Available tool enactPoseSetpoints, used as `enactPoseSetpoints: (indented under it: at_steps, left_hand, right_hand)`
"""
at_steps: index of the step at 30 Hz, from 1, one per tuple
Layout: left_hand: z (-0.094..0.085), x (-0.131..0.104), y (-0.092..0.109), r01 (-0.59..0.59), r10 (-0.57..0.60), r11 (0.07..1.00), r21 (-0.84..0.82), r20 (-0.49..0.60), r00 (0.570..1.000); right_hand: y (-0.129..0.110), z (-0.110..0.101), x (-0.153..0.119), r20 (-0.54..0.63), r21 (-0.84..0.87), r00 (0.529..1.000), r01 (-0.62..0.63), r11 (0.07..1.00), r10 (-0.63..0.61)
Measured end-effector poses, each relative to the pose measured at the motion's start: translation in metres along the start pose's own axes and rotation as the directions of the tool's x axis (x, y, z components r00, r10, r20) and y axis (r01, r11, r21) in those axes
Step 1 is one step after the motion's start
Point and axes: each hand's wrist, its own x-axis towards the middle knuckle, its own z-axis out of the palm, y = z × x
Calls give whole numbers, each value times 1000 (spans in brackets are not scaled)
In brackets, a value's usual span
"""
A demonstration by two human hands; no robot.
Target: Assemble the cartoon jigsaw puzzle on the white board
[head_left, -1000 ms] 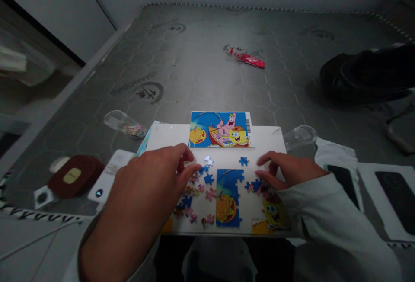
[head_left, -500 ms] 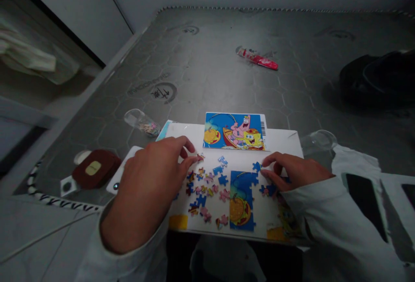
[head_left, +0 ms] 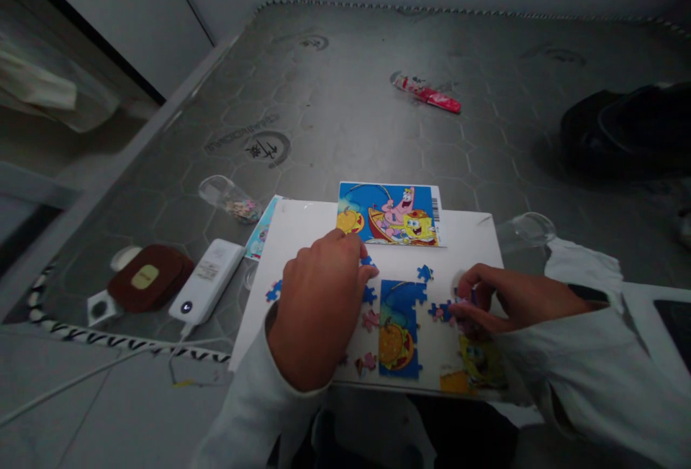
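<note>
My left hand [head_left: 324, 303] bends over the white board [head_left: 302, 231], thumb and fingers closed around the edge of a blue puzzle piece [head_left: 368, 261]; the hand hides several loose pieces. My right hand [head_left: 510, 303] pinches at a pinkish puzzle piece [head_left: 466, 299], partly covered by the fingers, beside a joined blue and pink piece [head_left: 440, 311]. Between the hands lies a joined puzzle section [head_left: 398, 332] showing a burger on blue. A single blue piece [head_left: 425, 272] rests above its right corner. Yellow puzzle parts [head_left: 483, 362] lie below my right hand.
Behind the pieces lies a cartoon picture card [head_left: 389, 214]. Clear plastic containers stand to the left [head_left: 231, 199] and right [head_left: 532, 229]. A white power bank [head_left: 208, 285] with a cable and a brown case [head_left: 151, 277] sit at left. A red package [head_left: 426, 92] lies farther back.
My left hand has moved right, from a small piece at left to the blue piece below the card. My right hand has left the single blue piece and shifted right and down.
</note>
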Motion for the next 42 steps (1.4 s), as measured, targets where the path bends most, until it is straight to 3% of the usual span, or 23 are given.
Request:
enactPoseSetpoints:
  at_steps: [6, 10, 14, 18, 23, 33, 42]
  left_hand:
    - [-5, 4, 2, -3, 0, 991, -136, -25, 1000]
    - [0, -1, 17, -124, 122, 943, -308, -26, 992]
    - [20, -6, 36, -246, 275, 886, -392, 19, 961]
    - [33, -7, 46, -256, 309, 896, -363, 96, 946]
    - [34, -2, 48, -262, 313, 916, -303, 131, 941]
    - [33, -3, 49, -251, 283, 943, -217, 135, 950]
    - [31, -4, 44, -240, 256, 951, -196, 60, 965]
  right_hand:
    - [1, 3, 1, 125, 112, 990, -73, 991, 59]
    - [4, 3, 3, 202, 153, 977, -100, 983, 68]
    - [4, 2, 4, 237, 142, 969, -112, 984, 76]
    - [4, 4, 7, 244, 118, 967, -109, 987, 77]
    - [5, 5, 11, 277, 113, 959, -101, 989, 66]
    - [5, 2, 8, 245, 176, 969, -72, 982, 27]
    - [4, 1, 9, 266, 167, 963, -97, 981, 49]
